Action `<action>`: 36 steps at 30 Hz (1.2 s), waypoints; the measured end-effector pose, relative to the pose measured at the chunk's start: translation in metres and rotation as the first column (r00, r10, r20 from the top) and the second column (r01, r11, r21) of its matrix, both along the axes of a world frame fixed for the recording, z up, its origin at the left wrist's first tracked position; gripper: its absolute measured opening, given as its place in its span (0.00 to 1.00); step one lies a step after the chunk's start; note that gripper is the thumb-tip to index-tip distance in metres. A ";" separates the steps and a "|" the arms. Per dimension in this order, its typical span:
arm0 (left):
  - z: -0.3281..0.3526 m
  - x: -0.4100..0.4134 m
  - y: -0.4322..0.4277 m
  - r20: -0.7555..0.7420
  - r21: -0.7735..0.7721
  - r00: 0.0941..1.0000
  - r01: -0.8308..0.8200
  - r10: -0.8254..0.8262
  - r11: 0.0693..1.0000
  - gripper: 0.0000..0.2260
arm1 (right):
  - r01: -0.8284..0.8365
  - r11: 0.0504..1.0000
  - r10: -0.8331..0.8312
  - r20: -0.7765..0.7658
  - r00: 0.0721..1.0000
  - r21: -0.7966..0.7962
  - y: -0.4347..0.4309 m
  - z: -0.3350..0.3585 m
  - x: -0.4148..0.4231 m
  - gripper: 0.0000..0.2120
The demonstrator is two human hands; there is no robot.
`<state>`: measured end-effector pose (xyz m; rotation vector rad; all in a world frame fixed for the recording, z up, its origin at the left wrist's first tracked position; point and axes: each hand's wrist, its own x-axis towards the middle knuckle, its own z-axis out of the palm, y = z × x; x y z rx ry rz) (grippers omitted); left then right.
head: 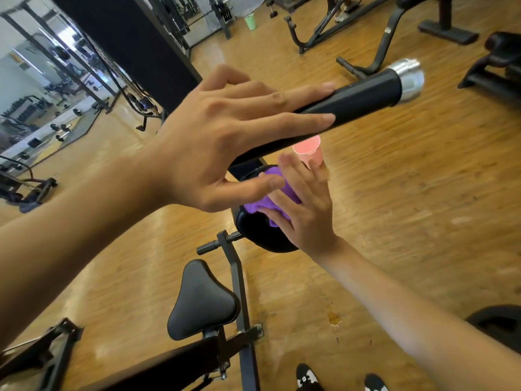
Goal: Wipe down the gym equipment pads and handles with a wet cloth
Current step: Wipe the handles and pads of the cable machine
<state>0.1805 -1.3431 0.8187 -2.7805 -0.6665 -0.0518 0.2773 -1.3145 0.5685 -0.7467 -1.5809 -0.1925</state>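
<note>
While the left hand (225, 136) rests with straight, spread fingers along the black handle bar (363, 94), the right hand (301, 210) presses the purple cloth (260, 206) under flat fingers onto the round black pad (262, 238); a pink cup (310, 152) stands just beyond its fingertips on the wooden floor (408, 207)

The space above the round black padded roller (262, 238) is bounded overhead by the long black cylindrical bar with a silver end cap (358, 95), across which the left hand (225, 136) is laid flat. The narrow gap between bar and roller is occupied by the right hand (304, 204) and the bunched purple cloth (263, 205). A pink plastic cup (308, 152) is seen just beyond that gap. Near-side access is obstructed by the black square steel post (236, 272) and the black triangular padded seat (201, 300). Open wooden floor (408, 207) is left to the right of the roller.
</note>
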 end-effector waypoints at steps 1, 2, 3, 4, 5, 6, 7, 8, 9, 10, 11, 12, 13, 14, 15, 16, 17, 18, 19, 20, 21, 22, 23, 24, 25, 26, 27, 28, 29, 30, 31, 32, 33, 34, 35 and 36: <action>0.000 0.000 0.000 -0.003 -0.004 1.000 -0.003 0.003 1.000 0.28 | 0.016 1.000 -0.017 -0.019 1.000 -0.015 -0.006 -0.011 -0.005 0.16; 0.000 -0.001 -0.001 -0.009 -0.005 1.000 -0.004 0.004 1.000 0.28 | 0.036 0.998 -0.038 -0.033 0.999 -0.049 -0.013 -0.027 -0.011 0.16; 0.000 -0.001 -0.003 -0.016 -0.008 1.000 -0.001 0.001 1.000 0.28 | 0.058 0.994 -0.061 -0.035 0.997 -0.093 -0.021 -0.044 -0.016 0.16; 0.001 -0.001 -0.005 -0.020 -0.013 1.000 -0.001 0.001 1.000 0.28 | 0.075 0.988 -0.080 -0.032 0.996 -0.132 -0.027 -0.058 -0.020 0.17; 0.001 -0.002 -0.007 -0.023 -0.018 1.000 -0.004 0.003 1.000 0.28 | 0.082 0.984 -0.087 -0.031 0.996 -0.156 -0.030 -0.066 -0.021 0.18; 0.002 -0.001 -0.008 -0.029 -0.021 1.000 -0.006 0.006 1.000 0.28 | 0.078 0.982 -0.087 -0.048 0.995 -0.171 -0.029 -0.064 -0.021 0.18; 0.003 -0.001 -0.008 -0.038 -0.023 0.999 -0.008 0.008 1.000 0.28 | 0.065 0.978 -0.084 -0.092 0.992 -0.199 -0.026 -0.054 -0.019 0.18; 0.004 -0.001 -0.007 -0.048 -0.029 0.999 -0.012 0.011 1.000 0.29 | 0.042 0.968 -0.082 -0.153 0.985 -0.246 -0.024 -0.040 -0.019 0.19; 0.005 0.000 -0.006 -0.057 -0.034 0.998 -0.014 0.012 0.999 0.29 | 0.017 0.952 -0.090 -0.225 0.970 -0.306 -0.023 -0.026 -0.020 0.19; 0.006 0.002 -0.005 -0.066 -0.035 0.998 -0.012 0.010 0.999 0.29 | -0.008 0.930 -0.110 -0.299 0.948 -0.367 -0.025 -0.018 -0.022 0.20; 0.006 0.003 -0.004 -0.075 -0.029 0.997 -0.005 0.003 1.000 0.30 | -0.032 0.908 -0.132 -0.360 0.924 -0.417 -0.029 -0.016 -0.025 0.20; 0.007 0.005 -0.002 -0.083 -0.017 0.996 0.010 -0.012 1.000 0.30 | -0.044 0.890 -0.158 -0.397 0.904 -0.454 -0.033 -0.019 -0.029 0.21; 0.007 0.007 -0.001 -0.089 -0.007 0.996 0.030 -0.031 1.000 0.31 | -0.050 0.872 -0.184 -0.421 0.888 -0.487 -0.039 -0.025 -0.035 0.22; 0.007 0.009 0.001 -0.092 0.002 0.994 0.050 -0.050 0.999 0.32 | -0.059 0.855 -0.208 -0.446 0.870 -0.515 -0.044 -0.031 -0.041 0.23; 0.007 0.010 0.001 -0.092 0.010 0.994 0.064 -0.063 0.998 0.32 | -0.077 0.840 -0.230 -0.480 0.847 -0.537 -0.047 -0.034 -0.044 0.24; 0.006 0.010 0.001 -0.090 0.017 0.994 0.072 -0.070 0.997 0.33 | -0.101 0.827 -0.252 -0.526 0.813 -0.553 -0.048 -0.029 -0.045 0.25; 0.006 0.009 0.002 -0.088 0.028 0.993 0.080 -0.078 0.996 0.33 | -0.126 0.817 -0.276 -0.575 0.770 -0.562 -0.044 -0.016 -0.044 0.25; 0.006 0.008 0.003 -0.088 0.035 0.992 0.090 -0.087 0.995 0.33 | -0.155 0.810 -0.300 -0.627 0.719 -0.566 -0.038 -0.002 -0.041 0.25; 0.005 0.007 0.003 -0.088 0.035 0.991 0.104 -0.100 0.994 0.34 | -0.173 0.805 -0.332 -0.673 0.661 -0.567 -0.032 0.012 -0.037 0.24; 0.006 0.007 0.004 -0.087 0.028 0.990 0.116 -0.113 0.993 0.34 | -0.187 0.798 -0.367 -0.708 0.603 -0.572 -0.028 0.022 -0.034 0.23; 0.006 0.007 0.004 -0.085 0.019 0.989 0.127 -0.125 0.992 0.35 | -0.190 0.795 -0.393 -0.728 0.561 -0.576 -0.028 0.028 -0.035 0.23; 0.007 0.006 0.005 -0.086 0.013 0.987 0.139 -0.138 0.990 0.35 | -0.175 0.803 -0.399 -0.733 0.550 -0.569 -0.032 0.027 -0.041 0.24; 0.007 0.005 0.006 -0.091 0.005 0.984 0.154 -0.152 0.988 0.35 | -0.138 0.819 -0.388 -0.715 0.582 -0.557 -0.038 0.019 -0.051 0.24; 0.007 0.003 0.006 -0.098 -0.008 0.981 0.169 -0.169 0.986 0.35 | -0.106 0.830 -0.365 -0.676 0.640 -0.548 -0.048 0.006 -0.066 0.24; 0.007 0.002 0.006 -0.103 -0.024 0.977 0.186 -0.188 0.982 0.36 | -0.076 0.831 -0.354 -0.628 0.693 -0.551 -0.055 -0.009 -0.081 0.24; 0.006 0.000 0.006 -0.106 -0.042 0.973 0.202 -0.206 0.978 0.36 | -0.061 0.815 -0.370 -0.599 0.710 -0.576 -0.060 -0.021 -0.093 0.23; 0.006 -0.003 0.006 -0.107 -0.053 0.969 0.217 -0.221 0.975 0.36 | -0.071 0.785 -0.410 -0.602 0.685 -0.615 -0.063 -0.025 -0.101 0.23; 0.005 -0.008 0.005 -0.109 -0.056 0.966 0.230 -0.235 0.972 0.37 | -0.087 0.759 -0.458 -0.623 0.634 -0.646 -0.064 -0.021 -0.107 0.24; 0.005 -0.013 0.004 -0.113 -0.060 0.962 0.244 -0.249 0.968 0.37 | -0.107 0.747 -0.486 -0.650 0.584 -0.656 -0.064 -0.010 -0.111 0.25; 0.005 -0.019 0.002 -0.118 -0.068 0.958 0.256 -0.263 0.964 0.37 | -0.114 0.757 -0.494 -0.678 0.545 -0.643 -0.066 0.003 -0.114 0.25; 0.005 -0.023 0.001 -0.122 -0.072 0.952 0.273 -0.280 0.959 0.38 | -0.099 0.789 -0.477 -0.706 0.523 -0.606 -0.067 0.015 -0.118 0.25; 0.005 -0.027 0.000 -0.125 -0.075 0.946 0.291 -0.298 0.954 0.38 | -0.067 0.827 -0.450 -0.729 0.515 -0.558 -0.068 0.022 -0.122 0.24; 0.005 -0.030 -0.001 -0.129 -0.081 0.940 0.308 -0.316 0.948 0.38 | -0.023 0.854 -0.432 -0.731 0.528 -0.520 -0.071 0.023 -0.127 0.22; 0.004 -0.032 -0.001 -0.133 -0.080 0.935 0.320 -0.329 0.944 0.38 | 0.022 0.865 -0.427 -0.713 0.557 -0.501 -0.073 0.019 -0.132 0.21; 0.004 -0.034 -0.001 -0.134 -0.074 0.933 0.326 -0.333 0.942 0.38 | 0.047 0.859 -0.441 -0.689 0.575 -0.510 -0.073 0.010 -0.134 0.20; 0.004 -0.035 -0.001 -0.137 -0.069 0.932 0.330 -0.336 0.942 0.38 | 0.039 0.828 -0.483 -0.676 0.556 -0.559 -0.073 -0.001 -0.135 0.19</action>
